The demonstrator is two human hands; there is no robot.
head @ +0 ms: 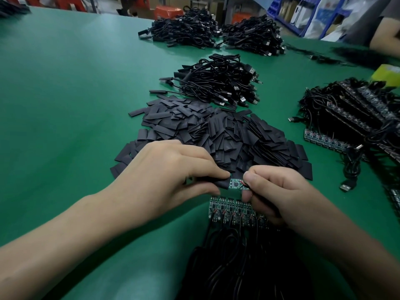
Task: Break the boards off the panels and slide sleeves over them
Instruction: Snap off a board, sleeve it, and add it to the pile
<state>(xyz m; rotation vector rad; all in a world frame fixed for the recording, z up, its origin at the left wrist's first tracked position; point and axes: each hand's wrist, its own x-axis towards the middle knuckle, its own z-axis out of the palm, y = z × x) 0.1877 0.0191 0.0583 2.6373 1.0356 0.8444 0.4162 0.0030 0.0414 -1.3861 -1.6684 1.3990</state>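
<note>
Cables trail below the panel; above it our left hand pinches a sleeve, likely limp; right hand pinches the board, likely stiff, light.

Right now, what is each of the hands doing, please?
Left hand: pinches a black sleeve.
Right hand: pinches the small board.

Electronics assembly workshop. Long green worktop carried bulk piles: black USB cables mid-table and toward the far edge, a heap of black sleeves, board panels by the right edge. Blue storage bins and orange crates stood beyond the far edge.
</note>
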